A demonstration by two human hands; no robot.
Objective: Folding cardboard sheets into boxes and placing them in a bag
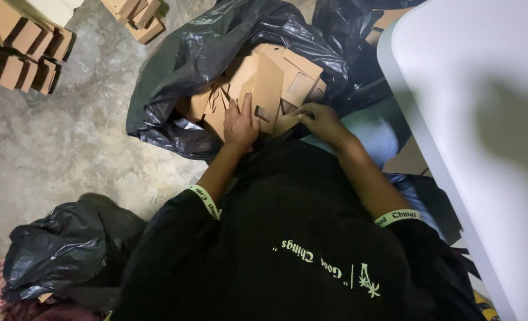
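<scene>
Flat brown card blanks (pixel 276 83) (die-cut, with little windows) lie heaped in the mouth of a black bag (pixel 186 65) on the concrete floor (pixel 55 142). The left hand (pixel 240 125) lies flat on the heap, fingers together; the right hand (pixel 320 122) pinches a blank's edge. Beside the right arm stands a white table (pixel 484 119). More card stacks (pixel 20 53) sit at far left

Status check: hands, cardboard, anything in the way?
Left hand flat on cardboard pieces. Right hand gripping their edge. Pieces sit in open black bag. White table close on right; nothing blocking.
</scene>
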